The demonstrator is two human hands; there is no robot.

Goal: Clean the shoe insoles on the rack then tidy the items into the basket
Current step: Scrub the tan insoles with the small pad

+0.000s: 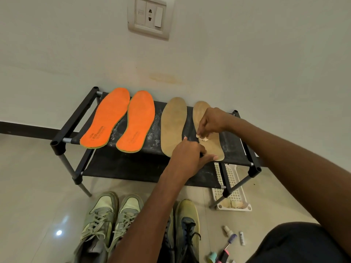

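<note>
Two orange insoles [108,118] [137,122] and two tan insoles lie side by side on the top shelf of a black rack [74,118]. The left tan insole [173,122] lies untouched. My right hand [210,122] pinches a small whitish wad [202,138] against the middle of the right tan insole [216,145]. My left hand [190,156] rests on the heel end of that insole, thumb stretched across it. A white perforated basket [237,188] sits on the floor under the rack's right end.
Two pairs of shoes stand on the tiled floor in front of the rack: pale green ones [108,215] and dark yellow-green ones [187,224]. Small bottles and tubes [231,242] lie on the floor at lower right. A wall with a socket [150,16] is behind.
</note>
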